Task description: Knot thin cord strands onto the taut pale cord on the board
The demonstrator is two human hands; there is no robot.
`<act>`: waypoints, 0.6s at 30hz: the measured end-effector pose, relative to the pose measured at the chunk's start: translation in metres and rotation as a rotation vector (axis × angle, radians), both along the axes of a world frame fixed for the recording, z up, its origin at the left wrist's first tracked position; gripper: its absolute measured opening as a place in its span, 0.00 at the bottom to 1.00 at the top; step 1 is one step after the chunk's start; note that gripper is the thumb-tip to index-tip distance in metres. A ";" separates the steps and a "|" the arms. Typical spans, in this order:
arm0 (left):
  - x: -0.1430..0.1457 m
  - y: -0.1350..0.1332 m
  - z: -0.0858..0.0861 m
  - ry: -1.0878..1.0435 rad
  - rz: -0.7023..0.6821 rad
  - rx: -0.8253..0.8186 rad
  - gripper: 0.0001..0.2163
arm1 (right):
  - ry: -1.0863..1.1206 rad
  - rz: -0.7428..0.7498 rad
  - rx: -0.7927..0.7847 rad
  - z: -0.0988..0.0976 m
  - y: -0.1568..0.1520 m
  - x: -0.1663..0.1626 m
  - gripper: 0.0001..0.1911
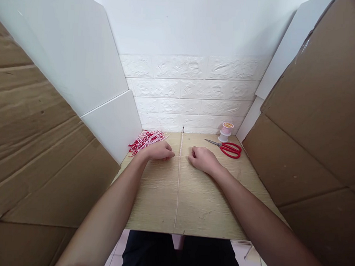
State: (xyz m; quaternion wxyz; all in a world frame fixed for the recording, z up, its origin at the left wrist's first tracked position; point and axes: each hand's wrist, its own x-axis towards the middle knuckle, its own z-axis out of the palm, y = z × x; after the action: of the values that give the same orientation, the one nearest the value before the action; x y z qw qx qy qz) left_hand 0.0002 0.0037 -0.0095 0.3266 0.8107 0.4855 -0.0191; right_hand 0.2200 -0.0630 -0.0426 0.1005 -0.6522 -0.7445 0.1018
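A pale pink-white cord (pixel 177 192) runs straight down the middle of the board. Its upper stretch is a thicker knotted braid (pixel 181 144), fixed at the far end to a small dark nail (pixel 183 128). To the left of the braid, my left hand (pixel 161 151) is closed in a pinch on a thin string that reaches the cord from the side. On the other side my right hand (pixel 205 160) pinches a string too, its fingers curled close to the cord. The fingertips hide the string ends.
Behind my left hand lies a tangled pile of red and pink-white cords (pixel 147 140). Red-handled scissors (pixel 230 149) rest at the right, in front of stacked thread spools (pixel 226 131). Cardboard panels (pixel 311 136) flank the wooden board (pixel 209 214); a white brick-pattern wall (pixel 191 88) closes the back.
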 end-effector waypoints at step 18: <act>-0.004 -0.001 0.001 -0.120 -0.013 -0.255 0.11 | 0.049 -0.068 0.028 -0.003 0.000 0.001 0.08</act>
State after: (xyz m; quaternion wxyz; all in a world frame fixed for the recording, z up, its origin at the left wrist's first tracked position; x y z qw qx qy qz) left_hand -0.0036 0.0027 -0.0085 0.4554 0.7655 0.4534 -0.0342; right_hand 0.2214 -0.0632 -0.0454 0.1313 -0.6727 -0.7207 0.1041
